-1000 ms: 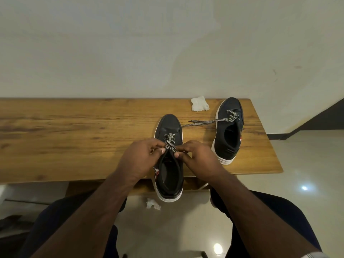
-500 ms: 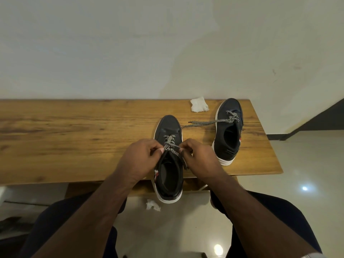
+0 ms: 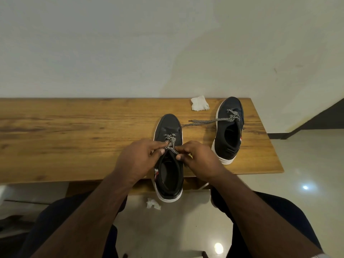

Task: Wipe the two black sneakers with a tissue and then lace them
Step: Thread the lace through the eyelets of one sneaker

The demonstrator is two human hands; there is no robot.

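Note:
A black sneaker (image 3: 169, 125) with a white sole lies toe-away at the front edge of the wooden table (image 3: 74, 131), its heel overhanging. Its black-and-white lace (image 3: 170, 141) crosses the upper eyelets. My left hand (image 3: 137, 159) pinches the lace from the left and my right hand (image 3: 197, 159) pinches it from the right, both just above the shoe's opening. The second black sneaker (image 3: 229, 135) stands to the right, with one lace end (image 3: 202, 122) trailing left across the wood. A white tissue (image 3: 199, 103) lies by the wall.
A crumpled tissue scrap (image 3: 153, 203) lies on the glossy floor under the near sneaker's heel. My knees in dark trousers sit close to the table's front edge. The table's right end (image 3: 275, 161) stops just past the second sneaker. A pale wall backs the table.
Both hands stay on the near sneaker's lace, with the fingers shifting slightly as they work it at the upper eyelets. The second sneaker and the tissue have not moved.

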